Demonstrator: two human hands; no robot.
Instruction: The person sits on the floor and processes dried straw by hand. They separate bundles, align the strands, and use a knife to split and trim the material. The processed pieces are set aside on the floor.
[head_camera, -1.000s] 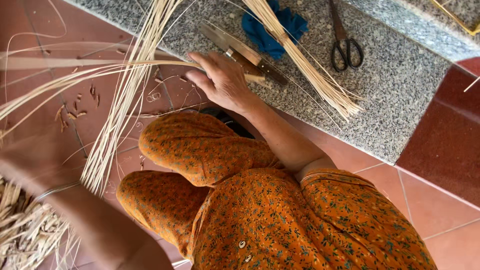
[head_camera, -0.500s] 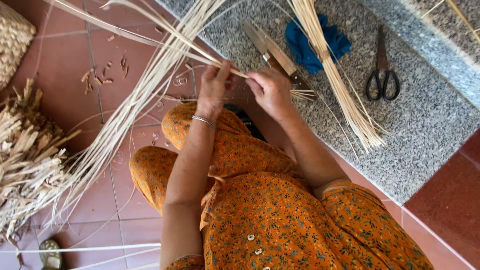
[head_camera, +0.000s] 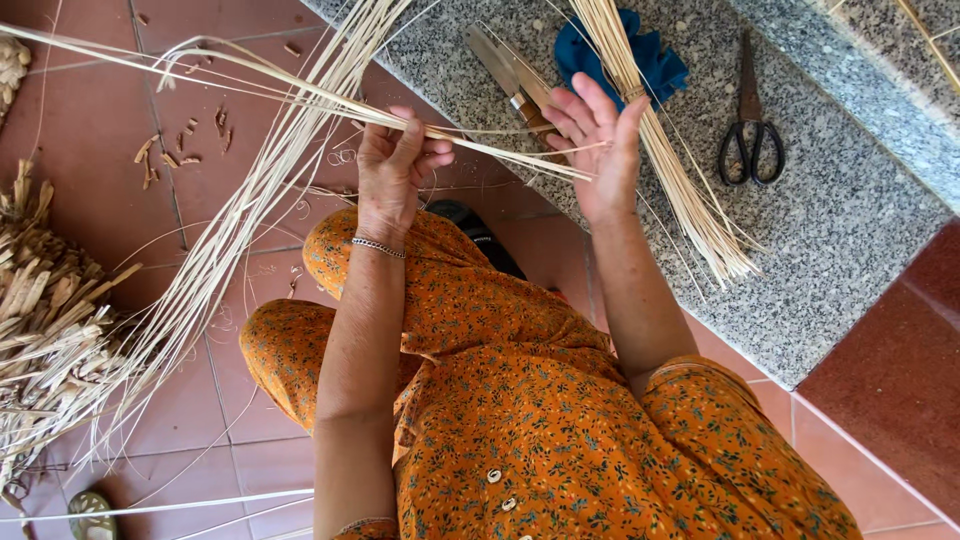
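Pale, thin cane strips (head_camera: 300, 100) fan out from the left hand's (head_camera: 395, 170) pinching fingers; right hand (head_camera: 600, 140) spread open

Both arms are stretched out forward from the lap, forearms bare, running roughly side by side with the hands raised a bit. Left hand (head_camera: 398, 168) is curled into a loose pinch, thumb and fingers (head_camera: 437, 158) closed together, back of the hand facing the camera, with a thin bracelet on the wrist. Right hand (head_camera: 600, 150) is wide open, palm turned toward the left one, fingers spread and pointing up and away, not gripping anything.
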